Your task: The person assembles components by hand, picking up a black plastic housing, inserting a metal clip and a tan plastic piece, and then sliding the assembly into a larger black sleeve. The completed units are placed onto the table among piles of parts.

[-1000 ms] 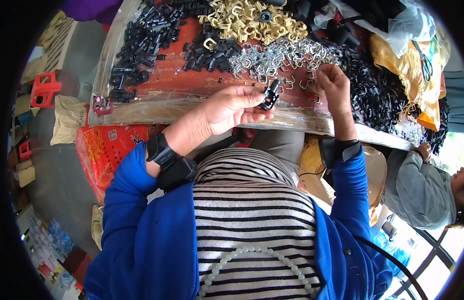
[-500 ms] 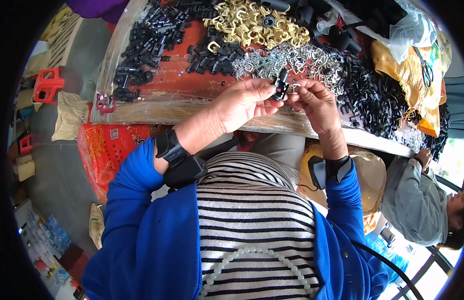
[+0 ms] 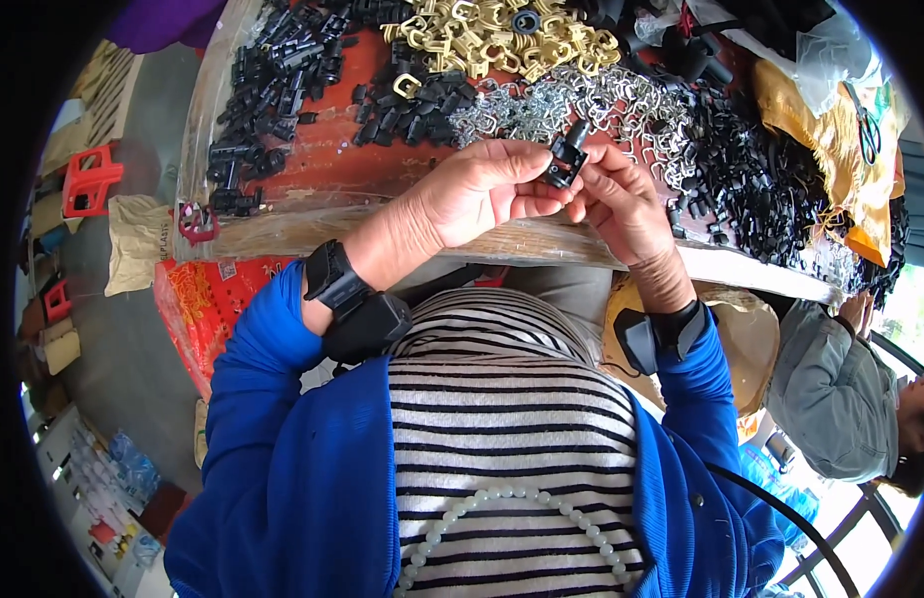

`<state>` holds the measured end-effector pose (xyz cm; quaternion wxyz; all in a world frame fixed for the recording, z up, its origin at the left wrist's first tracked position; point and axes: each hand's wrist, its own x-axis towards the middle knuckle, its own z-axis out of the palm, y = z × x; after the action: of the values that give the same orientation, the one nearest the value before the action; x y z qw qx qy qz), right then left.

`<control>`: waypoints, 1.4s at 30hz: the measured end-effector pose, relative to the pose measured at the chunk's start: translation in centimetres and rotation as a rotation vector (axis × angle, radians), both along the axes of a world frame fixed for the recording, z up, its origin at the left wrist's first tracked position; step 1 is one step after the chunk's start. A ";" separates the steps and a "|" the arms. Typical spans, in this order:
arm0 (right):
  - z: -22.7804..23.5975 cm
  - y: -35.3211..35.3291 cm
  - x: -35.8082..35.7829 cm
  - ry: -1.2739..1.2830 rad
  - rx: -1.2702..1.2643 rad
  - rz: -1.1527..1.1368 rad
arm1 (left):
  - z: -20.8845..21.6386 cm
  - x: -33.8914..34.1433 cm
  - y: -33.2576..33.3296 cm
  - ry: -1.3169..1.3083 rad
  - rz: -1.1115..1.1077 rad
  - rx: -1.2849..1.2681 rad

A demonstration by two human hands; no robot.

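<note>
My left hand (image 3: 497,189) pinches a black plastic fitting (image 3: 566,159) between thumb and fingers. The fitting has a narrow round stem pointing up and away, and an open, frame-like body. On its right side, the closed thumb and fingers of my right hand (image 3: 624,199) press against it. Any small piece between those right fingertips is hidden. Both hands are above the table's near edge. Just beyond them lies a heap of bent silvery metal clips (image 3: 522,112). Farther back is a pile of gold-coloured clips (image 3: 502,45).
Black fittings (image 3: 283,75) pile up at the table's left, with small black pieces (image 3: 412,112) nearer the middle. More black parts (image 3: 756,189) cover the right. Scissors (image 3: 867,135) lie on a yellow sack (image 3: 806,120). Another person (image 3: 831,389) sits at the far right.
The pale metal clip seen in my right fingertips is no longer visible. My right fingers have closed in against the fitting, which has tilted slightly. The whole view has shifted a little.
</note>
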<state>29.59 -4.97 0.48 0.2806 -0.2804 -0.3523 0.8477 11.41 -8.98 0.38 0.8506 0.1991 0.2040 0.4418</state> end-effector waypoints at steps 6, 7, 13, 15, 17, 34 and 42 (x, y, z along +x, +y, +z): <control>1.9 -2.1 0.3 -0.635 1.300 -0.168 | 0.9 0.0 -1.7 0.034 0.056 -0.055; 2.2 -2.5 0.3 -0.633 1.309 -0.173 | 1.1 0.1 -2.0 0.034 0.060 -0.064; 3.1 -3.9 0.5 -0.678 1.441 -0.177 | 2.2 0.4 -3.7 0.046 0.043 -0.048; 2.9 -3.9 0.6 -0.687 1.404 -0.158 | 2.2 0.3 -4.1 0.052 0.048 -0.043; 2.2 -3.8 0.6 -0.485 0.865 -0.145 | 2.0 0.1 -4.1 0.057 0.054 -0.044; 1.3 -1.7 -0.5 -0.318 0.462 -0.302 | -0.1 0.1 -1.1 0.091 0.056 -0.125; 2.6 -3.9 -0.8 -0.323 0.585 -0.261 | 0.5 0.7 -2.5 0.005 0.191 0.043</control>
<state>28.81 -8.86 3.10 0.3954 -0.3612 -0.5814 0.6126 12.11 -11.45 0.92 0.7996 0.1979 0.2146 0.5248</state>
